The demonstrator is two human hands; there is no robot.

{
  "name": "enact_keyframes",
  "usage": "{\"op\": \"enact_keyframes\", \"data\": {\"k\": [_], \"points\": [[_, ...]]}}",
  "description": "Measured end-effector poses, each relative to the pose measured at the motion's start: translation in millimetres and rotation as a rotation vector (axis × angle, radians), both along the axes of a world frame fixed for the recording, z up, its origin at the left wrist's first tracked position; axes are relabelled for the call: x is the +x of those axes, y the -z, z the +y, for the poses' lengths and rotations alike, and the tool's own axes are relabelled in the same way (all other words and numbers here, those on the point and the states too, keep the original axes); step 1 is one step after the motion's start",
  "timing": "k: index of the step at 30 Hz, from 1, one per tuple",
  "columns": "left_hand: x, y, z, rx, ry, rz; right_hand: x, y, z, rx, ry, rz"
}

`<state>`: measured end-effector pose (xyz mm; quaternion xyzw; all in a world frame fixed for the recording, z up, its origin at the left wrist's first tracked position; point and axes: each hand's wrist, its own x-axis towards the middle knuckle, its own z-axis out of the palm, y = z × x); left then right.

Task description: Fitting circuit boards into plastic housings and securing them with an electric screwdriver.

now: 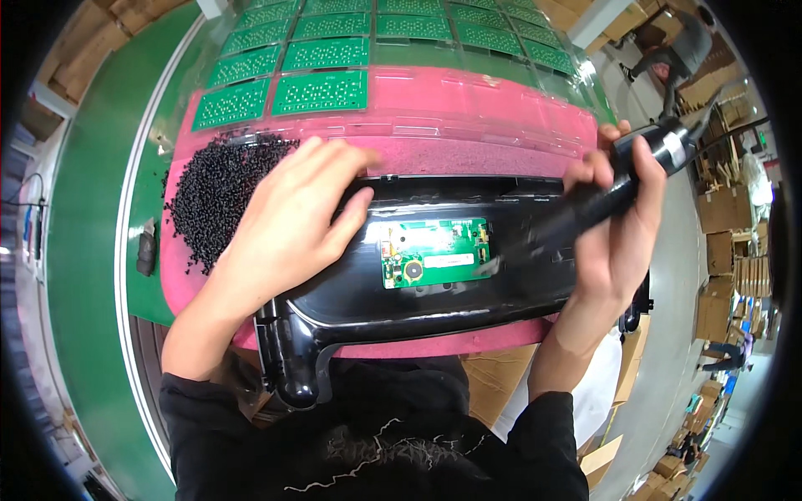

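Note:
A glossy black plastic housing (368, 309) lies across the pink mat in front of me. Set in its middle is a green circuit board (455, 242) with a round part at its lower left. My left hand (296, 213) rests over the housing's left end, thumb apart from the stretched fingers, with nothing visible held. In my right hand (614, 242) is a black electric screwdriver (585, 204), gripped around its body. It is tilted, its blurred tip pointing down toward the board's right edge; whether the tip touches anything I cannot tell.
Small black screws (221, 196) are heaped beside my left hand. Beyond the housing, clear plastic trays (468, 100) hold rows of green circuit boards (322, 90). A dark cable (731, 134) runs from the screwdriver. Cardboard boxes (725, 209) and other people stand off to the right.

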<state>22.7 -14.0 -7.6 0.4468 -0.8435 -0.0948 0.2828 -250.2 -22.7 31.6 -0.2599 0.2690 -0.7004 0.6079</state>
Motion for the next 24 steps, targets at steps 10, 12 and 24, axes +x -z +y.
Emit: {"op": "enact_keyframes", "data": {"k": [10, 12, 24], "points": [[-1.6, 1.5, 0.2, 0.077, 0.01, -0.18, 20.6, 9.4, 46.1, -0.32, 0.277, 0.551], [3.2, -0.2, 3.7, 0.099, 0.004, -0.208, 25.4, 5.1, 65.4, -0.582, 0.022, 1.056], [-9.9, -54.8, 57.8, -0.163, -0.032, -0.131, 43.3, -55.6, 117.1, -1.636, -0.051, 1.515]]}}
